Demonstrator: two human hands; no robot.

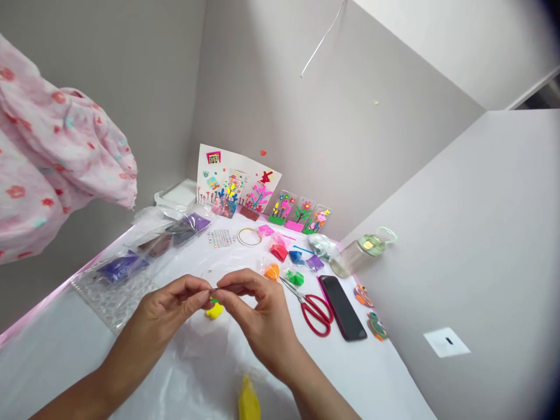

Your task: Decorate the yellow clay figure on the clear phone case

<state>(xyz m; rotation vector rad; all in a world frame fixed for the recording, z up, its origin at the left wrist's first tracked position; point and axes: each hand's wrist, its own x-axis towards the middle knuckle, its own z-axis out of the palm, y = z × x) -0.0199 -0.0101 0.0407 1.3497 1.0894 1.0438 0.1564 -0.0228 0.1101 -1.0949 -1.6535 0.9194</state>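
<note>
My left hand (177,300) and my right hand (256,303) meet over the middle of the white-covered table, fingertips pinched together. Between them is a thin, dark, tiny thing, mostly hidden by the fingers. A speck of green clay (213,300) shows just under the fingertips. Right below it sits a lump of yellow clay (214,311); whether it rests on the table or touches the fingers I cannot tell. Closer to me lies a yellow packet (249,399). Red-handled scissors (315,314) lie to the right of my right hand.
A phone (343,307) lies beyond the scissors, with a bottle (359,255) behind it. Orange clay (272,272), green clay (294,277) and several coloured packets lie ahead. Plastic bags (122,268) cover the left side. Decorated cards (284,207) lean on the wall; floral cloth (56,157) hangs left.
</note>
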